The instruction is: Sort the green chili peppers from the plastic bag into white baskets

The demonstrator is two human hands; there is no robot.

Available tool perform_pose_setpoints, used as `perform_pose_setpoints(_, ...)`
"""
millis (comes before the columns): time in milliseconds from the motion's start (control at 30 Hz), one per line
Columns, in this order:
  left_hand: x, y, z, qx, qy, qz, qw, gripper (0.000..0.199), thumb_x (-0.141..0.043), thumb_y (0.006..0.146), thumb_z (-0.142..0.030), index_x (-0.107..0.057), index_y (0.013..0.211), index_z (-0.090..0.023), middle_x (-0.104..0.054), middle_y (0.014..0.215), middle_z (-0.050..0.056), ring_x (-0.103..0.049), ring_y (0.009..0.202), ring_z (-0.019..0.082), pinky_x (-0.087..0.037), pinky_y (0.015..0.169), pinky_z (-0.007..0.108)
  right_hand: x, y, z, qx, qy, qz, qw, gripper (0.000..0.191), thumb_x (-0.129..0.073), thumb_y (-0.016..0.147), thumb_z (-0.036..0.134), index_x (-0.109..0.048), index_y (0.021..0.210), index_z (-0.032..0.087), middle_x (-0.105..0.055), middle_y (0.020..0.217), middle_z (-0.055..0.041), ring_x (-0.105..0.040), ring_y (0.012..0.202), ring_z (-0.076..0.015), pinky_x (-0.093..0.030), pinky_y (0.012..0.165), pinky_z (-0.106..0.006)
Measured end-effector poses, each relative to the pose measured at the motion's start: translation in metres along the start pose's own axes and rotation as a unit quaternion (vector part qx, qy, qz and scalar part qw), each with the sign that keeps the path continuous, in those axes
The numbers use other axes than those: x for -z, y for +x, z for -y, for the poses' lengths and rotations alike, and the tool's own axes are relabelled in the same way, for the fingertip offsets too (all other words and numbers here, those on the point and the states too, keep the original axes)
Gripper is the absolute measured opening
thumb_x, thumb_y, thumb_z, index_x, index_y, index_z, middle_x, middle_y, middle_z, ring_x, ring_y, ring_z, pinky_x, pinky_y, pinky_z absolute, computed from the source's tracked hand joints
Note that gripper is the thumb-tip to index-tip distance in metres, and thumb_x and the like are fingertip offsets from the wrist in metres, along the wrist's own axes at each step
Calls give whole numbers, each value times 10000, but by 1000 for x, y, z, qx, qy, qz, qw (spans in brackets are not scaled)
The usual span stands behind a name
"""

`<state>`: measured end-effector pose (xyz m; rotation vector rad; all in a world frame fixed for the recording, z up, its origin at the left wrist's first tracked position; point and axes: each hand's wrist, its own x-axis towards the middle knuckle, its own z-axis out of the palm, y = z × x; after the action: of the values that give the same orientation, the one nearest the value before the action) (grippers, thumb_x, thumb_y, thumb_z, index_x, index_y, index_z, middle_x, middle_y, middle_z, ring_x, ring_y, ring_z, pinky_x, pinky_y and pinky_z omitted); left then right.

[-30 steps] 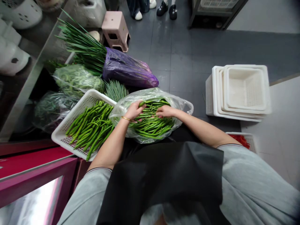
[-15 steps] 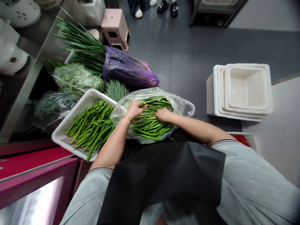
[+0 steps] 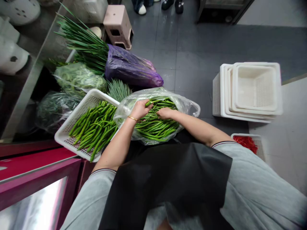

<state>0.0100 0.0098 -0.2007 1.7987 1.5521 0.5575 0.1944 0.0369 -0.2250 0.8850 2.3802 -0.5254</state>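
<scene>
Long green chili peppers [image 3: 157, 130] fill a clear plastic bag [image 3: 189, 103] that lies in front of my black apron [image 3: 177, 179]. My left hand [image 3: 141, 109], with a gold bracelet at the wrist, is over the bag's left part, its fingers closed around green chili peppers whose ends poke out past the thumb. Just right of it, my right hand [image 3: 166, 113] reaches down among the peppers. Its fingers are bent together, and what they grip is hidden. Left of the bag, a white perforated basket [image 3: 62, 138] holds more green chili peppers [image 3: 96, 127].
Behind the basket lie bagged greens [image 3: 80, 78] and long green stalks in a purple bag [image 3: 131, 67]. A pink stool [image 3: 117, 20] stands farther back. Nested white baskets [image 3: 257, 88] are at the right, above a basket of red peppers [image 3: 246, 143]. Another person's shoes [image 3: 178, 6] show at the top.
My right hand has shifted slightly left, closer to my left hand. The left hand keeps its hold on the peppers. The view has moved a little.
</scene>
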Motion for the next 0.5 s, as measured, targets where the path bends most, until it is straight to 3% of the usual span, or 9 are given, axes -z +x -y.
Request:
perform_pose_setpoints(100, -4, 2, 6, -20, 42, 43, 998, 190, -598, 801, -316, -697, 823, -155, -682, 783, 42, -601, 749, 172, -455, 701, 256, 30, -8, -20, 35, 41, -83, 995, 324, -473, 954, 352, -699, 1041, 137, -720, 1030, -136, -653, 905, -224, -439, 736, -285)
perform_pose_setpoints(233, -16, 6, 5, -49, 43, 74, 995, 178, -604, 799, -272, -706, 892, -160, -689, 814, 42, -607, 761, 178, -456, 739, 274, 60, -26, -34, 84, 118, -210, 967, 317, -504, 937, 297, -619, 1207, 177, -699, 1111, -80, -619, 943, -188, -414, 796, -272)
perform_pose_setpoints(300, -18, 7, -1, -39, 65, 68, 995, 181, -585, 826, -294, -706, 880, -171, -681, 771, 42, -605, 741, 183, -456, 738, 283, 58, -32, -30, 73, 133, -229, 962, 346, -516, 921, 253, -581, 1252, 178, -693, 1128, -77, -616, 963, -185, -403, 807, -266)
perform_pose_setpoints(367, -17, 8, -6, -21, 115, 66, 991, 192, -576, 838, -319, -706, 858, -179, -674, 752, 61, -614, 759, 208, -458, 746, 305, 46, -34, -22, 13, 127, -233, 964, 346, -480, 928, 226, -568, 1255, 153, -706, 1080, -105, -626, 937, -205, -399, 787, -278)
perform_pose_setpoints(433, -15, 9, -8, -2, 161, 66, 985, 192, -578, 832, -320, -706, 854, -179, -672, 790, 90, -624, 803, 243, -462, 756, 335, 30, -35, -14, -53, 129, -248, 959, 346, -435, 944, 232, -563, 1246, 121, -713, 1033, -141, -637, 902, -229, -398, 763, -295)
perform_pose_setpoints(500, -13, 9, -8, -2, 167, 70, 984, 178, -587, 816, -309, -707, 845, -181, -669, 868, 106, -625, 846, 257, -470, 770, 352, 18, -38, -8, -71, 172, -262, 947, 330, -435, 942, 252, -577, 1197, 99, -717, 976, -145, -641, 854, -225, -402, 743, -291)
